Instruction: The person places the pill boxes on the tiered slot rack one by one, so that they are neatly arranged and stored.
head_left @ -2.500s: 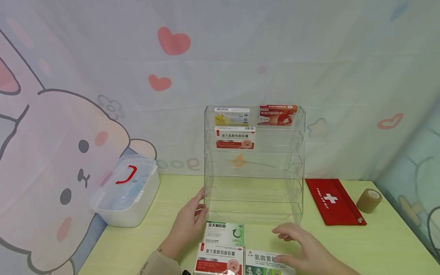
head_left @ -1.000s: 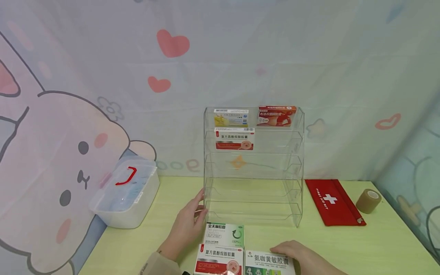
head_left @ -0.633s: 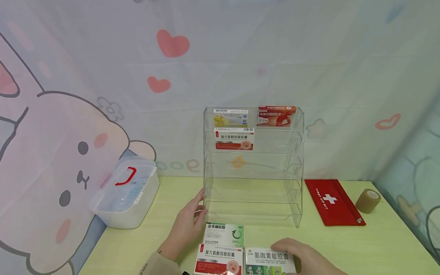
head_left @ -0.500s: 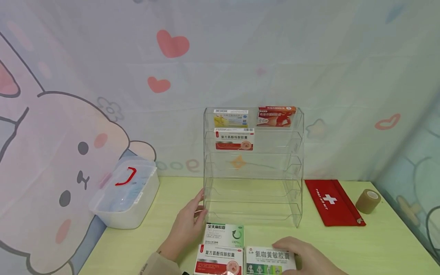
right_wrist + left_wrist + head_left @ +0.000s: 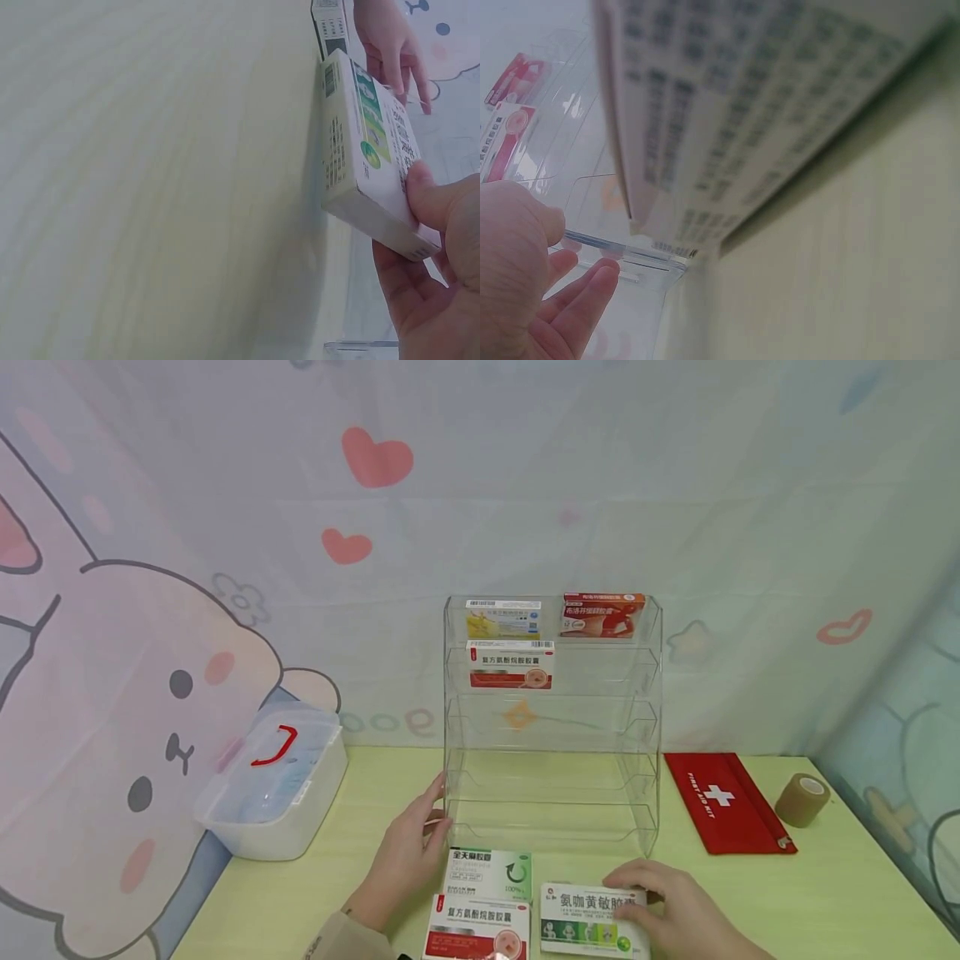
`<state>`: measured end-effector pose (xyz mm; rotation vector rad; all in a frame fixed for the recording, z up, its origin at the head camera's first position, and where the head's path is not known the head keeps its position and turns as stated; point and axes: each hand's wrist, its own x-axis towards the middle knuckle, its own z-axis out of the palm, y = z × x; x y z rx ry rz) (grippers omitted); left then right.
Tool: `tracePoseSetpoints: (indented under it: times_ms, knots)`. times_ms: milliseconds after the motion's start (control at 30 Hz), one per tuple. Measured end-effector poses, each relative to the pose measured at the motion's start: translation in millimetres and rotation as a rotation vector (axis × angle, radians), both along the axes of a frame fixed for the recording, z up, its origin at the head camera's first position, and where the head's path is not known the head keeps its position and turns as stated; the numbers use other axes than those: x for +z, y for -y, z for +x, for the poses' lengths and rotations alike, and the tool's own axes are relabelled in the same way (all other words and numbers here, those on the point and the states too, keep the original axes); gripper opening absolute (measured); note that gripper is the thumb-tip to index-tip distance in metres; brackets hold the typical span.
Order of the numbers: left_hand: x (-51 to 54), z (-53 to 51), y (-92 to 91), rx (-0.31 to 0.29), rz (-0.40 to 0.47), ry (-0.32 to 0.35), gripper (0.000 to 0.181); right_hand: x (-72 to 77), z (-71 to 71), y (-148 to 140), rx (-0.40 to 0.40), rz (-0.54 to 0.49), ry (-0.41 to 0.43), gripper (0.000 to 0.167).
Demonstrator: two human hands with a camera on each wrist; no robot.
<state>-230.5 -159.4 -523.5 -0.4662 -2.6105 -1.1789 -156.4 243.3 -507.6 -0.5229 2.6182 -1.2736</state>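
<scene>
My right hand (image 5: 667,902) pinches a white-and-green medicine box (image 5: 585,931) at its right end, thumb on the printed face. In the right wrist view the box (image 5: 375,150) is tilted, with a shadow on the tabletop beside it. My left hand (image 5: 408,852) holds the lower left side panel of a clear tiered display rack (image 5: 551,818), thumb and fingers on either side of the edge (image 5: 630,251). In front of the rack lie a green-and-white medicine box (image 5: 487,872) and a red-and-white one (image 5: 477,927), close together.
On the rack's upper tiers stand a yellow-and-white box (image 5: 502,621), a red box (image 5: 600,617) and a red-and-white box (image 5: 512,666). A lidded plastic bin (image 5: 273,793) is at left. A red first aid pouch (image 5: 727,802) and tan bandage roll (image 5: 802,800) lie at right.
My right hand has come down to the white-and-green box, gripped its right end and lifted it slightly, away from the red-and-white box. The left hand has stayed on the rack.
</scene>
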Motion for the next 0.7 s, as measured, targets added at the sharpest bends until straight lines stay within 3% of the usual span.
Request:
tracePoseSetpoints:
  times_ms: [267,533,700]
  knots:
    - [-1.8,-0.3,1.0,-0.004,-0.008,-0.019,0.076,15.5,-0.9,5.5,-0.133,0.029,-0.091,0.03]
    - [-2.3,-0.5,0.9,-0.003,-0.007,-0.023,0.076,41.9,-13.3,8.8,-0.215,0.009,-0.4,0.032]
    - [-2.5,-0.8,0.8,-0.006,-0.001,-0.019,0.076,61.0,-26.5,8.0,-0.26,-0.022,-0.51,0.03]
